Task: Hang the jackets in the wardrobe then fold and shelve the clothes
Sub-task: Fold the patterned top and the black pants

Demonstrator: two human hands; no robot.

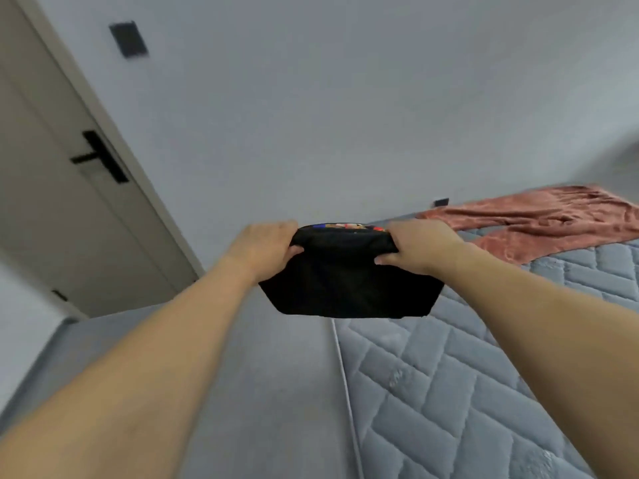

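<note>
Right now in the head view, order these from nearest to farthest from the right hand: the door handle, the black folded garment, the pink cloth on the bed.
1. Black folded garment: gripped by the right hand at its right end.
2. Pink cloth: lying on the bed, beyond and to the right.
3. Door handle: on the door, far left.

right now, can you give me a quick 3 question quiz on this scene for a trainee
1. True or false: both hands grip the folded black garment.
2. Where does the reddish-brown garment lie? A) on the quilted mattress B) on the door handle C) in the left hand
3. The right hand holds the black garment at its ____ edge.

Key: 1 true; 2 A; 3 top
</note>
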